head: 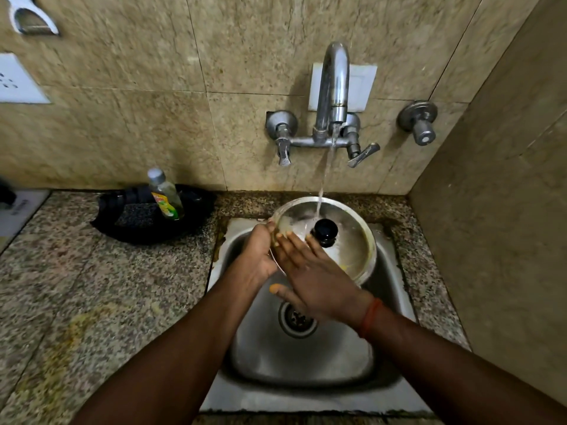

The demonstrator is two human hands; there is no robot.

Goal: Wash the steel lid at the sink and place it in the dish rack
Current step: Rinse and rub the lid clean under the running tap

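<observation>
The round steel lid [352, 240], with a black knob [325, 232] in its middle and yellowish residue on it, is tilted over the back of the steel sink [306, 357]. Water runs from the tap [334, 87] onto the lid just beside the knob. My left hand [256, 256] grips the lid's left rim. My right hand [313, 277] lies flat on the lid's face, fingers spread, fingertips near the knob. No dish rack is in view.
A black tray [147, 228] on the granite counter [92, 286] left of the sink holds a dish soap bottle [165, 194] and a dark scrub pad [138, 214]. Tiled walls close in behind and on the right. A second valve [418, 119] sticks out right of the tap.
</observation>
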